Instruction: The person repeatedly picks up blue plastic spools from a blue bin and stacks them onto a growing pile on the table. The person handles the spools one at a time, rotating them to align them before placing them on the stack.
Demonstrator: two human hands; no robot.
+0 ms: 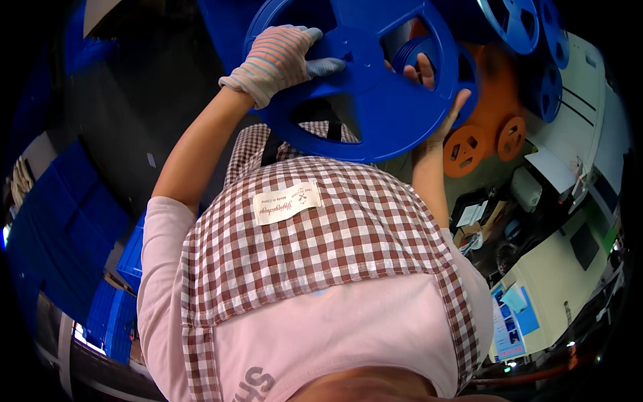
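A large blue plastic reel (367, 65) with wide openings between its spokes is in front of my apron. My left hand (284, 61), in a striped glove with grey fingertips, is closed on its left side, the thumb lying flat on the face toward the hub. My bare right hand (439, 127) grips the right rim from behind. Some of its fingers show through an opening, and the thumb sticks out past the outer edge. The rim hides the palm.
More blue reels (517, 23) stand at the upper right. Two smaller orange reels (463, 151) lie beyond my right forearm. A pale cabinet (556, 288) is at the lower right. Blue crates (110, 315) and a blue cover (60, 234) are on the left.
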